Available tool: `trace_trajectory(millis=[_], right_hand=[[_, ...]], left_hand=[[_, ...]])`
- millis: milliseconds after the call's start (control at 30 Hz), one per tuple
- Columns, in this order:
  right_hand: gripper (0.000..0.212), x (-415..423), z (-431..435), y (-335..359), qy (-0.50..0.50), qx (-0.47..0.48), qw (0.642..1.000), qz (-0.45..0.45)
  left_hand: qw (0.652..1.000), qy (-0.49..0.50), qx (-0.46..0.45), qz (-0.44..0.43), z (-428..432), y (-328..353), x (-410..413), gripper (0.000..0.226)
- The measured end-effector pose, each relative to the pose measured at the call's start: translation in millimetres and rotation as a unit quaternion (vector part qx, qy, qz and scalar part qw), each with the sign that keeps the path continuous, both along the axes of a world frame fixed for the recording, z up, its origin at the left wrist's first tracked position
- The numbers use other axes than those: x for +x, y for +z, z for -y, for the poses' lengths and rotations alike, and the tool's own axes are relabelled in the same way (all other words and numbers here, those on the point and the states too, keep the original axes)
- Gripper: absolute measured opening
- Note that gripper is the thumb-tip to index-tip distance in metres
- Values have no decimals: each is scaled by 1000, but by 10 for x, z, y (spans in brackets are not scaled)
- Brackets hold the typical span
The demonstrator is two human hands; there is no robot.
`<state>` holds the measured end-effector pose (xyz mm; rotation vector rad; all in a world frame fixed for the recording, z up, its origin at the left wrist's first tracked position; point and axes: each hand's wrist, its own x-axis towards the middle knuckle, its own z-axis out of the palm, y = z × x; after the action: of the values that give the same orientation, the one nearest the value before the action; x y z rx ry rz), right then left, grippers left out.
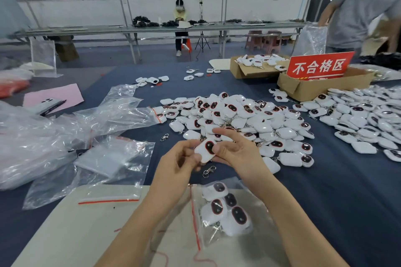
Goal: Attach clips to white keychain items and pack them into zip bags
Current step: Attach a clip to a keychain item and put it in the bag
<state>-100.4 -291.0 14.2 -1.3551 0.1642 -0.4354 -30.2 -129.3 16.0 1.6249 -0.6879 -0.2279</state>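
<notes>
White keychains wait unpacked in a big pile (238,115), only a few lie in the zip bag (227,208) near us, and our left hand (180,158) and right hand (234,151) pinch one keychain (206,150) with curled fingers, just above a clip (209,171).

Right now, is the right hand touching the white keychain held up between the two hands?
Touching. The head view shows the right hand with its thumb on the face of the white keychain and its fingers under it.
</notes>
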Motion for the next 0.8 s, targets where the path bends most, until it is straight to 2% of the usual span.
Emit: trace_trajectory(millis=[67,133,167,200,233,300,367,433,533,667,800], right_hand=[[35,-6,-50,24,5,-105,994,-39],[21,-47,-76,72,-9,-240,968,-74],[23,-74,-79,101,2,-300,950,-84],[37,-105,-90,126,27,-358,929,-90],[50,-130,-120,154,69,-412,904,-92],[63,-145,-227,183,156,-519,834,-100],[65,-112,-309,144,210,-602,762,-116],[61,-80,-371,104,218,-644,721,-134],[48,-65,-392,105,199,-647,723,-134],[39,-79,-351,176,186,-610,759,-134],[40,-115,-360,238,170,-570,791,-140]], left_hand=[[999,8,3,-40,-163,39,14,26],[994,8,27,-102,-377,65,43,23],[991,4,47,-128,-490,67,49,21],[987,0,70,-147,-604,59,46,20],[982,-4,94,-161,-707,46,36,19],[975,-21,131,-181,-865,23,-14,17],[970,-37,149,-187,-966,19,-82,16],[968,-53,144,-200,-1020,41,-153,17],[960,-83,124,-236,-1043,81,-236,19],[952,-94,99,-273,-986,105,-312,20],[948,-97,74,-295,-834,109,-399,17]])
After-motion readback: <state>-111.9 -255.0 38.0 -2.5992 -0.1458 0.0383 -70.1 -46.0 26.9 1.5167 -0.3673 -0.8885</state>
